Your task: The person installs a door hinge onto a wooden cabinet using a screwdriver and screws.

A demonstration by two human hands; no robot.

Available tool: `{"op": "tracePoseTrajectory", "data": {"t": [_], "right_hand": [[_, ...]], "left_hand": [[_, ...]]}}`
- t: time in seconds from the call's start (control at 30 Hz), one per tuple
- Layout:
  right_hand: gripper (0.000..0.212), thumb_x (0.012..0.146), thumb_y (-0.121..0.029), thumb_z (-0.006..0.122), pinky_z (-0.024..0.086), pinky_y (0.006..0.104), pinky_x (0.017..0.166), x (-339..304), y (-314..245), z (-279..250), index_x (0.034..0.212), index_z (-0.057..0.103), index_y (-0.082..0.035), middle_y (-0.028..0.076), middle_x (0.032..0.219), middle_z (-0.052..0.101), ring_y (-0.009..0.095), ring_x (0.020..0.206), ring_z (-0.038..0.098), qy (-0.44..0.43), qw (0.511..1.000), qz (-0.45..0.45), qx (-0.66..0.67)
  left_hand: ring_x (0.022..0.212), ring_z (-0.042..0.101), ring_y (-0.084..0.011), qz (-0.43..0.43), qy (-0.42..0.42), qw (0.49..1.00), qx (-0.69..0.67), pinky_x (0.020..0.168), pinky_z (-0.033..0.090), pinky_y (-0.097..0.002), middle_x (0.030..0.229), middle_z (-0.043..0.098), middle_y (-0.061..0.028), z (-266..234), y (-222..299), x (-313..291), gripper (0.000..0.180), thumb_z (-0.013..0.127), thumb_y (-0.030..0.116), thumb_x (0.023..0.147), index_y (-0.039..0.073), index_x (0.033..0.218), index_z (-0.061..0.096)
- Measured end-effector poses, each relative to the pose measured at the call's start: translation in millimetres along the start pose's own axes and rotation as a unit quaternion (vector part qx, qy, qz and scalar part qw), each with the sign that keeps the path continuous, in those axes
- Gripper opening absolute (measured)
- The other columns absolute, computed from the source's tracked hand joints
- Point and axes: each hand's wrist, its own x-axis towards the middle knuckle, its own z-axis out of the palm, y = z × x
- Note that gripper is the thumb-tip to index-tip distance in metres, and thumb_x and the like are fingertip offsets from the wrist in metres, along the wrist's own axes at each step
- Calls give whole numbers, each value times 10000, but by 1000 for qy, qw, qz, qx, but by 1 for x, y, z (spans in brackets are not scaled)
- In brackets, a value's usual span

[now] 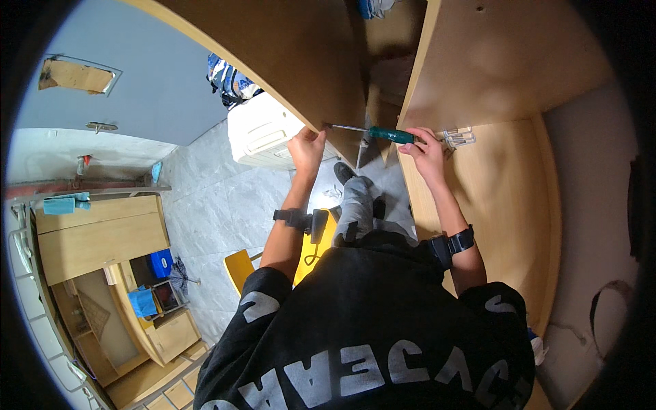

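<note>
My right hand (427, 157) is closed round the green handle of a screwdriver (391, 134). Its thin metal shaft points left, and the tip reaches the inner face of an open wooden cabinet door (294, 75), close to the door's edge. At that edge my left hand (307, 148) pinches the board, thumb and fingertips beside the screwdriver's tip. Whether those fingertips also hold a screw is too small to make out. Both forearms wear black strapped bands.
To the right, a wooden desktop (506, 225) carries metal wire hardware (459, 138) near my right hand. A white plastic case (263, 130) stands behind the door. Below me is a yellow chair (239, 270). Shelves (102, 229) and a bed frame line the left.
</note>
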Motion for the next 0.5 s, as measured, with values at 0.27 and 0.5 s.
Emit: {"op": "tracePoseTrajectory", "data": {"t": [0.27, 0.5], "right_hand": [[233, 894, -117, 541, 440, 206, 493, 5, -8, -1, 1090, 522, 7, 62, 697, 574, 102, 508, 521, -37, 989, 143, -24], [243, 896, -126, 542, 432, 213, 492, 7, -5, 3, 1101, 516, 3, 53, 683, 568, 93, 527, 524, -55, 976, 209, 18]], "left_hand": [[685, 673, -179, 11, 2, 1000, 16, 629, 502, -277, 739, 672, -156, -2, -15, 1, 165, 674, 91, 736, -13, 864, 669], [693, 668, -176, 11, -10, 1000, -21, 651, 501, -279, 768, 677, -156, -3, -21, 3, 163, 661, 62, 740, -30, 874, 655]]}}
